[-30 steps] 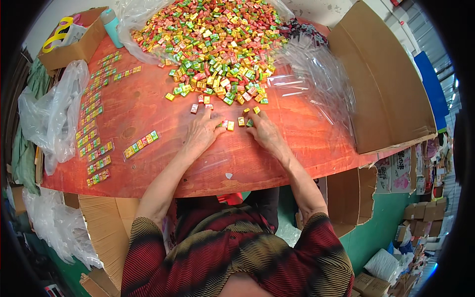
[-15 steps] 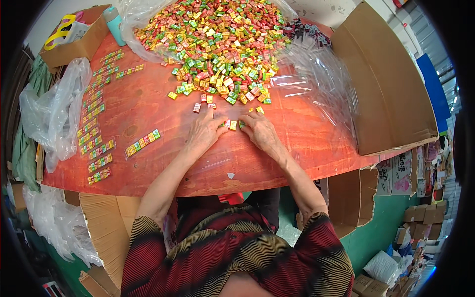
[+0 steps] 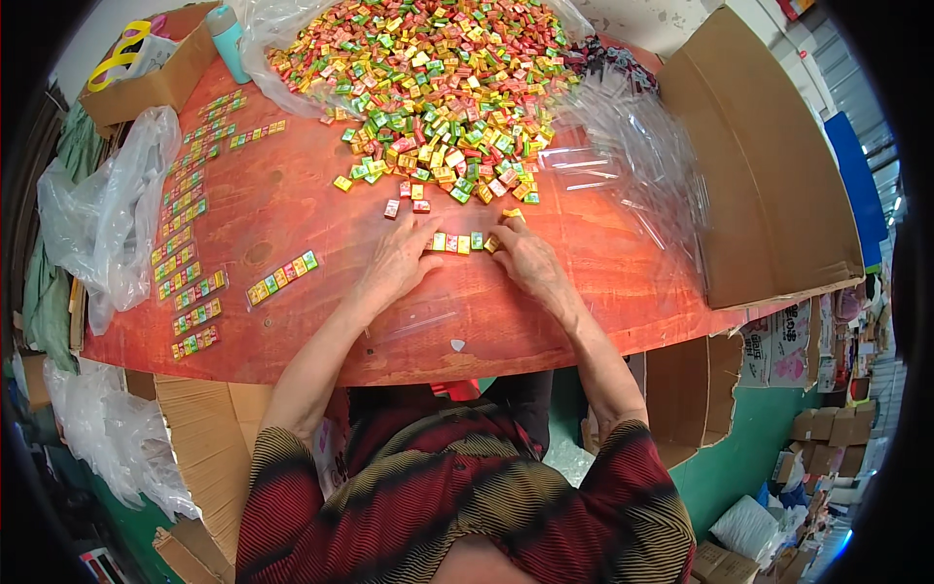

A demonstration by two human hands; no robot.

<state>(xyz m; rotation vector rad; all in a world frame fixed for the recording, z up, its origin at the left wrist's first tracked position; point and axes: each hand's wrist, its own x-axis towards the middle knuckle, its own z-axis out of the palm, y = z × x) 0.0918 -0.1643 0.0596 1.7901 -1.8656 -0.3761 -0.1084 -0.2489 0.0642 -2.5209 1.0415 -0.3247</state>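
A short row of small colourful boxes (image 3: 452,242) lies on the red table between my hands. My left hand (image 3: 391,263) has its thumb and fingers around the row's left end. A green box (image 3: 477,241) sits at the row's right end. Just beyond it, my right hand (image 3: 533,263) pinches a small yellow box (image 3: 492,243) between thumb and finger. Another yellow box (image 3: 513,213) is at that hand's far fingertips. Several loose red boxes (image 3: 420,206) lie past my left fingers.
A big heap of small boxes (image 3: 448,97) fills the far middle. Clear plastic sleeves (image 3: 632,146) lie to its right, beside a large carton (image 3: 769,165). Packed rows (image 3: 282,278) line the left, near a plastic bag (image 3: 112,214) and a turquoise bottle (image 3: 227,44).
My right hand has shifted slightly right and now pinches a yellow box. The green box that was at its fingertips lies uncovered at the row's end. More of the row shows.
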